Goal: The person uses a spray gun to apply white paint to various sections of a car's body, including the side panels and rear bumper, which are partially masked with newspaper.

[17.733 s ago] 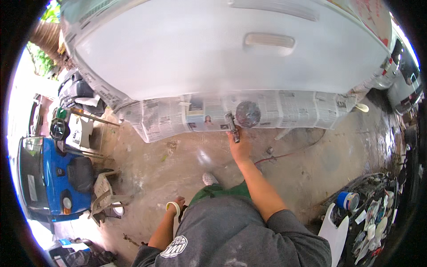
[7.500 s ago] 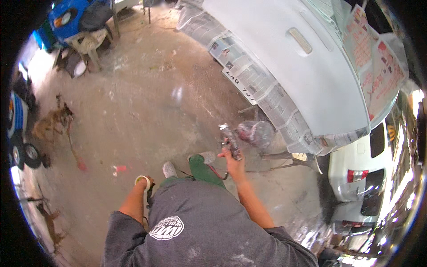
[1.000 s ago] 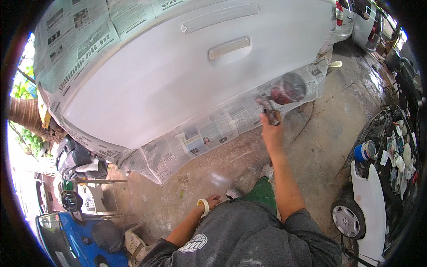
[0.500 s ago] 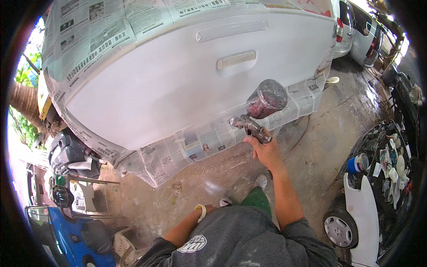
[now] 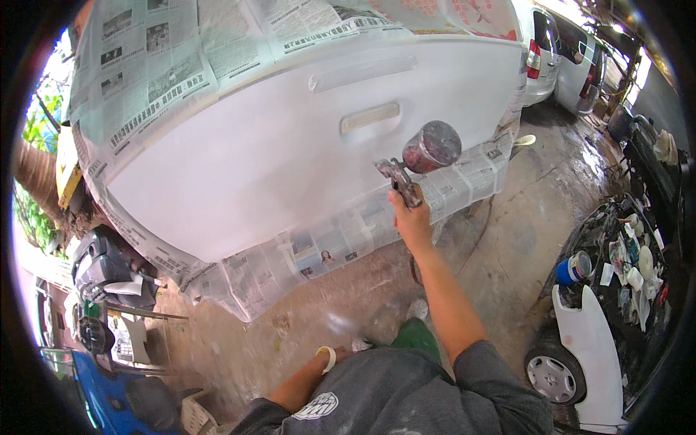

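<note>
My right hand [image 5: 407, 216] grips a metal spray gun [image 5: 396, 177] with a stained paint cup [image 5: 431, 145] on it, held in front of a whitish vehicle panel [image 5: 210, 181]. Above and left of the cup is the panel's recessed handle [image 5: 370, 117]. Newspaper masking [image 5: 275, 254] runs below the panel and more sheets [image 5: 181, 65] cover the area above. A dark hose hangs under the gun, partly hidden by my forearm. My left hand [image 5: 339, 357] hangs low by my waist, a pale tape ring [image 5: 328, 360] round its wrist; its fingers are too indistinct to read.
Concrete floor [image 5: 507, 261] lies below. At left are dark parts [image 5: 109, 268], a blue body part [image 5: 123, 395] and a plastic chair [image 5: 199, 413]. At right are a white fender [image 5: 594, 355], a wheel [image 5: 551, 377], a blue can [image 5: 573, 268] and parked vehicles [image 5: 544, 58].
Over the last second the spray gun has shifted left along the panel, then up closer to its handle. Several seconds earlier I stood at another angle to the vehicle.
</note>
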A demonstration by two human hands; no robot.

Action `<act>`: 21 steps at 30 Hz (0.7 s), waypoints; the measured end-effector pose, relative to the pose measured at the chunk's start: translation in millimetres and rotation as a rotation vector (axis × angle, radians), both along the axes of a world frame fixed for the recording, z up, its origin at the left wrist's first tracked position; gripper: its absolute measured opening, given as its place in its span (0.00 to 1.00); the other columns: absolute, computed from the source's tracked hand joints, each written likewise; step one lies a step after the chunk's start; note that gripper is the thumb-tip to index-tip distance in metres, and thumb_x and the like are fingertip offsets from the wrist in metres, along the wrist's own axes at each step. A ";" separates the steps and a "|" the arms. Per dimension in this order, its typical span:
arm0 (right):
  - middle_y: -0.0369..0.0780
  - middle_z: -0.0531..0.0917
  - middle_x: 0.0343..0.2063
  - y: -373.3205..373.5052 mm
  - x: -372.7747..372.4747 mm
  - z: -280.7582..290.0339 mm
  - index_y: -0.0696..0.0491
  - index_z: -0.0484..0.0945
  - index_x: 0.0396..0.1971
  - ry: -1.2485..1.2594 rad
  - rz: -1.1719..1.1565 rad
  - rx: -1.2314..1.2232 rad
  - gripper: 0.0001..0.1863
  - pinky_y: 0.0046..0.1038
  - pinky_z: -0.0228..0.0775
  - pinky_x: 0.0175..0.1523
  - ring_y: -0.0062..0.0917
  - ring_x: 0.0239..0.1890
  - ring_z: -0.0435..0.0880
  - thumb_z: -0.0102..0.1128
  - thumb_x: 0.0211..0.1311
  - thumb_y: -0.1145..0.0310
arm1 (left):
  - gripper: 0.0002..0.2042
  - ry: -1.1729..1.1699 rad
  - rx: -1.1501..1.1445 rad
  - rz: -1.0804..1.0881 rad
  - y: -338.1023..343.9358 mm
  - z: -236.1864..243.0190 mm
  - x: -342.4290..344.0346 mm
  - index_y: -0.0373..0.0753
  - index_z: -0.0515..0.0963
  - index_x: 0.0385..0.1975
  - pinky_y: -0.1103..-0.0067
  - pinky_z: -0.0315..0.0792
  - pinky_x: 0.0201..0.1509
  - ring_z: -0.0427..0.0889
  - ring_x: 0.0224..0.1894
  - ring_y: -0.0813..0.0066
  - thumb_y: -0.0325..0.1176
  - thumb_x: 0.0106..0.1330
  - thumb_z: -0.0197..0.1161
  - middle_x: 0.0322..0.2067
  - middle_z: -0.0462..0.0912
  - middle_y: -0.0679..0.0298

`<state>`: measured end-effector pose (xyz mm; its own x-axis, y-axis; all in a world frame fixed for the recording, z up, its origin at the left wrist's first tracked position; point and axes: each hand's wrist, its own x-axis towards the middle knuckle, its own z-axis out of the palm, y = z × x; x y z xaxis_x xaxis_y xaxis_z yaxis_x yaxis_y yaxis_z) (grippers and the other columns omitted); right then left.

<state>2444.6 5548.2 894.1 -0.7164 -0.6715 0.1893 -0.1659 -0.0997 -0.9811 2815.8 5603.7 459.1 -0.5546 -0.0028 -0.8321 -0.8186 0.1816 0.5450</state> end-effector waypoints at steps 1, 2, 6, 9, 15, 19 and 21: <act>0.37 0.78 0.19 -13.4 2.1 -3.2 0.56 0.74 0.39 0.000 0.011 -0.018 0.17 0.28 0.70 0.23 0.23 0.15 0.76 0.62 0.64 0.56 | 0.33 0.059 -0.116 -0.081 3.7 -15.8 11.2 0.37 0.68 0.64 0.63 0.60 0.69 0.65 0.67 0.51 0.57 0.68 0.50 0.64 0.68 0.51; 0.38 0.78 0.20 -24.2 -0.2 -10.1 0.56 0.74 0.39 0.002 0.007 -0.031 0.17 0.29 0.70 0.23 0.24 0.15 0.76 0.62 0.64 0.57 | 0.32 -0.003 -0.080 -0.006 8.9 -19.8 13.8 0.39 0.68 0.64 0.63 0.58 0.69 0.64 0.68 0.51 0.56 0.69 0.49 0.65 0.67 0.51; 0.42 0.79 0.21 -42.0 -14.0 -37.3 0.56 0.74 0.41 0.256 0.026 -0.138 0.16 0.31 0.71 0.26 0.28 0.18 0.79 0.63 0.64 0.59 | 0.28 -0.006 -0.087 -0.014 7.6 -17.1 8.6 0.43 0.68 0.65 0.62 0.56 0.71 0.62 0.69 0.51 0.53 0.70 0.47 0.67 0.65 0.52; 0.46 0.82 0.25 -34.6 -6.1 -30.8 0.56 0.74 0.43 0.147 0.149 -0.046 0.17 0.34 0.73 0.34 0.37 0.27 0.82 0.64 0.64 0.59 | 0.27 0.160 -0.189 -0.222 10.0 -4.2 18.0 0.45 0.69 0.65 0.62 0.56 0.72 0.63 0.69 0.51 0.51 0.70 0.47 0.67 0.65 0.52; 0.47 0.82 0.27 -24.2 -23.8 -28.5 0.56 0.74 0.42 0.309 -0.077 -0.104 0.17 0.38 0.72 0.37 0.43 0.31 0.82 0.62 0.65 0.58 | 0.23 0.211 -0.197 -0.325 4.8 26.6 11.4 0.47 0.71 0.63 0.64 0.57 0.72 0.64 0.68 0.50 0.45 0.70 0.47 0.65 0.67 0.50; 0.48 0.82 0.26 -12.6 -26.2 -9.4 0.56 0.72 0.44 0.288 -0.251 0.000 0.18 0.40 0.71 0.37 0.45 0.32 0.82 0.60 0.66 0.56 | 0.23 0.293 -0.233 -0.367 5.3 10.1 31.1 0.46 0.71 0.62 0.64 0.58 0.71 0.65 0.67 0.50 0.43 0.69 0.49 0.64 0.69 0.49; 0.48 0.81 0.25 -2.8 -44.1 -13.4 0.57 0.71 0.45 0.240 -0.305 0.008 0.20 0.40 0.71 0.37 0.45 0.31 0.83 0.60 0.67 0.55 | 0.22 0.330 -0.228 -0.358 2.8 25.8 21.0 0.45 0.73 0.60 0.64 0.59 0.70 0.67 0.66 0.50 0.43 0.68 0.50 0.62 0.71 0.49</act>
